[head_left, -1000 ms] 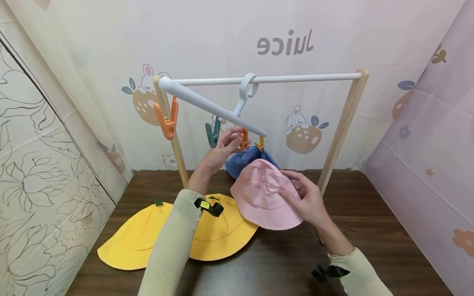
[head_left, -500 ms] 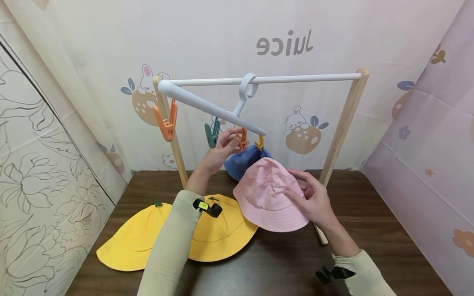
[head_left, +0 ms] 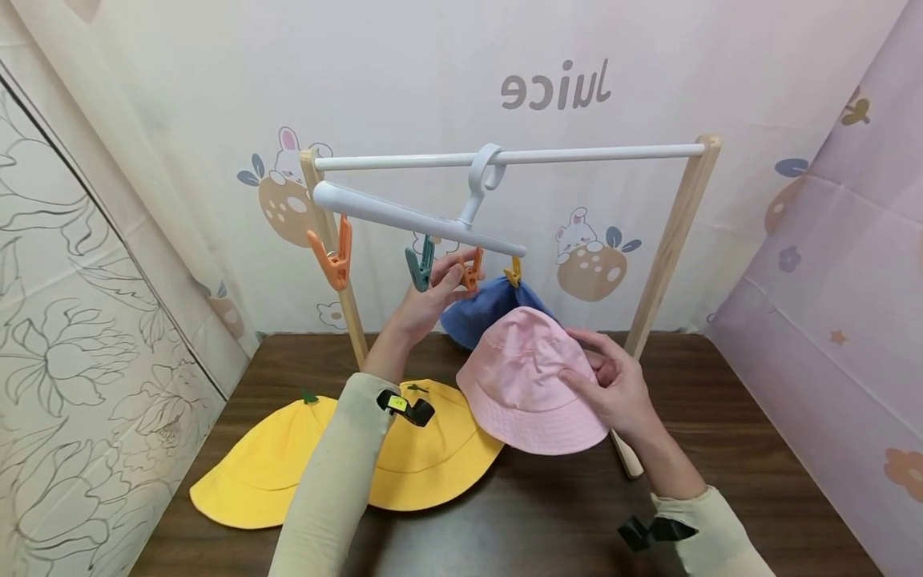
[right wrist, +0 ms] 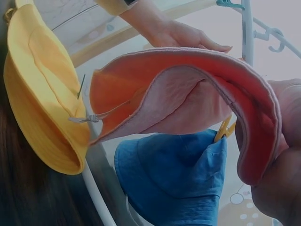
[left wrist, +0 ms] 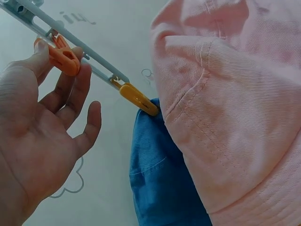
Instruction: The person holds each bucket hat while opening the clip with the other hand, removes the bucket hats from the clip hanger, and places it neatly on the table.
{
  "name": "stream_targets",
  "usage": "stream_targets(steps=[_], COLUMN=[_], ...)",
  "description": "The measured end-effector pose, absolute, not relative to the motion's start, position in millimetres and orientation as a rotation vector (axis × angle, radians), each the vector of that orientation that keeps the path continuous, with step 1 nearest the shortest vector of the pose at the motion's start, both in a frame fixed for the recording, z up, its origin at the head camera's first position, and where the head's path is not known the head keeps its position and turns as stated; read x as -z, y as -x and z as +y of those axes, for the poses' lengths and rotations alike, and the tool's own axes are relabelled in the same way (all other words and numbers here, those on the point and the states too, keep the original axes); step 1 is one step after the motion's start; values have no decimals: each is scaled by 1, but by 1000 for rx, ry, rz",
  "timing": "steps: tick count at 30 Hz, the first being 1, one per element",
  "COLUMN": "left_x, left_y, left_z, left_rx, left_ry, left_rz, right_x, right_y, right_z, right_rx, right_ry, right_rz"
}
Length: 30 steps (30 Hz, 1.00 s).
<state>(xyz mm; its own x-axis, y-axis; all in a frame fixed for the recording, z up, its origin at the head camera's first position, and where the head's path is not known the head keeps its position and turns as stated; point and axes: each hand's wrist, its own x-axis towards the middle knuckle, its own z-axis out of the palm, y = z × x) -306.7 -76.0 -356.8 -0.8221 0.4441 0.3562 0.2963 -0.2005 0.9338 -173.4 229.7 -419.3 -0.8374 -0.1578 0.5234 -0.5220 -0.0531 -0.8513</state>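
My left hand pinches an orange clothespin that hangs from the pale hanger. With my right hand I grip the side of a pink bucket hat, thumb outside and the other fingers partly hidden behind it. The hat is held up below the clothespin, apart from it, crown upward. In the right wrist view its open underside and a knotted cord show. Behind it, a blue hat hangs by its crown from a yellow clothespin at the hanger's right end.
Two yellow hats lie on the dark wooden table, at the left and middle. A green clothespin and another orange clothespin hang further left on the hanger. Its hook sits over the rack's white rail.
The pink hat and my right hand have shifted slightly right and down. The hanger's left end has dropped and its right end has swung a little. My left hand keeps pinching the orange clothespin.
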Motion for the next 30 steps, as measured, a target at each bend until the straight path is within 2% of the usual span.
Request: stream_targets(steps=[11, 30], left_x=[359, 358], left_y=[306, 300], left_z=[-73, -73], left_rx=[-2230, -2309], left_ry=[-903, -873], left_rz=[1890, 1794], right_x=[416, 421], right_y=[169, 167], right_z=[237, 251], right_rx=[-2029, -2209], right_ry=[-719, -961], right_rz=[-1975, -1824])
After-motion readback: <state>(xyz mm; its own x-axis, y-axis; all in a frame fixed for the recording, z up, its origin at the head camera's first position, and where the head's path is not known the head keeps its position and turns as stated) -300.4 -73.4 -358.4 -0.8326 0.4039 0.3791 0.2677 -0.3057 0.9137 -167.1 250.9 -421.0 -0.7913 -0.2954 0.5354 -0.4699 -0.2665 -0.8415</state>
